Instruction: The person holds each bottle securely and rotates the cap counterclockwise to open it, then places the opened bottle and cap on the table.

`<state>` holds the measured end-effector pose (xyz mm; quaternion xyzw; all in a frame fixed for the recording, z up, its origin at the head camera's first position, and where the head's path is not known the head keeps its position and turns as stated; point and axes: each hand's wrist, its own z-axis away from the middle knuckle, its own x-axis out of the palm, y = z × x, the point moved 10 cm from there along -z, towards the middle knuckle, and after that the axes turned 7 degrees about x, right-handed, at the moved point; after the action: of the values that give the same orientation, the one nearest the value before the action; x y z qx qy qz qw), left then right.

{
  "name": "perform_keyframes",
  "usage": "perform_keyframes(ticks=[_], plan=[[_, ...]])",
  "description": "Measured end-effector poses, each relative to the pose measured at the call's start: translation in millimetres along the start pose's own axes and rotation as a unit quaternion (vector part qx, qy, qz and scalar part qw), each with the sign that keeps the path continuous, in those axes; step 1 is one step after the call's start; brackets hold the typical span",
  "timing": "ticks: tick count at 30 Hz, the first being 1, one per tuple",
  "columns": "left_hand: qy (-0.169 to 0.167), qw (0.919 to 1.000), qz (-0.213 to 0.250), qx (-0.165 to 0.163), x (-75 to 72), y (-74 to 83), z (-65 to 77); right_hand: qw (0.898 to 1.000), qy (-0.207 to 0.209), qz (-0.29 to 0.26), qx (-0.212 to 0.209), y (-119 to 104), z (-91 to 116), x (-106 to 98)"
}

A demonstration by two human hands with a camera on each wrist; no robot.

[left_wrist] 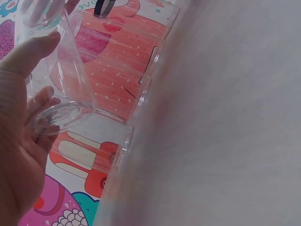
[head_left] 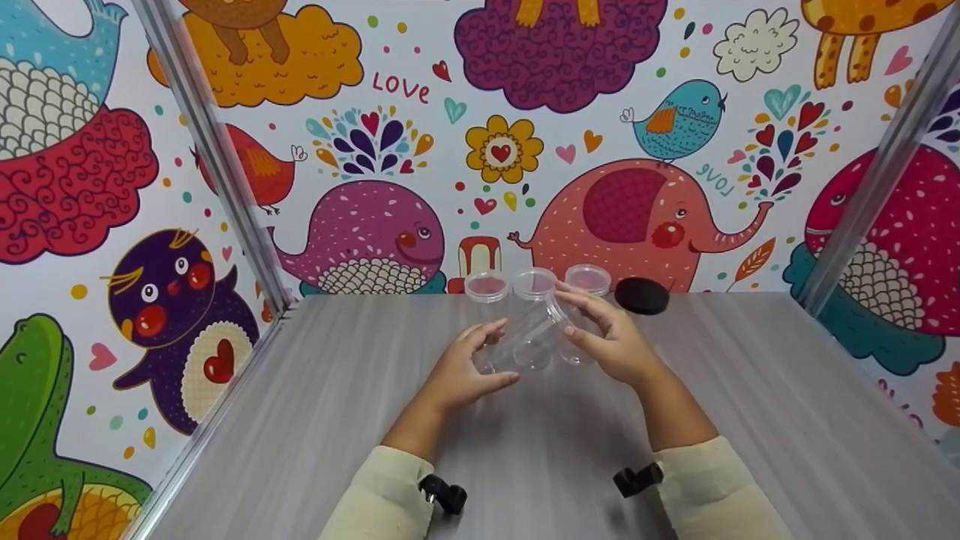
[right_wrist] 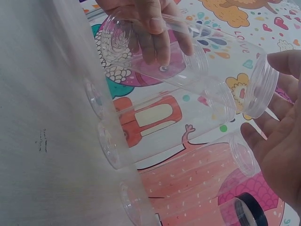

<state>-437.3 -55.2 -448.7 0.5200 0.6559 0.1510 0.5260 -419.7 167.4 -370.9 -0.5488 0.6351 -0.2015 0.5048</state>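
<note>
A clear plastic jar (right_wrist: 155, 56) lies tilted between both hands, raised off the grey table. Its mouth points up and to the right. My left hand (head_left: 465, 367) holds it near the base, thumb on one side and fingers on the other, as the left wrist view shows. At the mouth end, my right hand (head_left: 616, 341) grips the rim (right_wrist: 263, 87) between thumb and fingers. Behind the held jar stand three more clear jars, upright and without lids: a left one (head_left: 486, 288), a middle one (head_left: 534, 282) and a right one (head_left: 587, 280).
At the right end of the row is a jar with a black lid (head_left: 642, 295). The grey table (head_left: 360, 420) meets a wall printed with cartoon animals (head_left: 367, 232) just behind the jars. Metal posts (head_left: 217, 157) stand at the wall's corners. Black wrist devices (head_left: 444, 493) sit at both sleeves.
</note>
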Motion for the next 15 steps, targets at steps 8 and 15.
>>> perform_keyframes(ticks=[8, 15], plan=[[0.006, 0.9999, 0.008, -0.003, -0.7, 1.6, 0.7, 0.996, 0.045, 0.065, 0.039, 1, 0, -4], [0.007, 0.9999, -0.001, -0.013, -2.4, 0.3, 1.9, 0.983, 0.089, 0.127, 0.100, 11, -2, -14]])
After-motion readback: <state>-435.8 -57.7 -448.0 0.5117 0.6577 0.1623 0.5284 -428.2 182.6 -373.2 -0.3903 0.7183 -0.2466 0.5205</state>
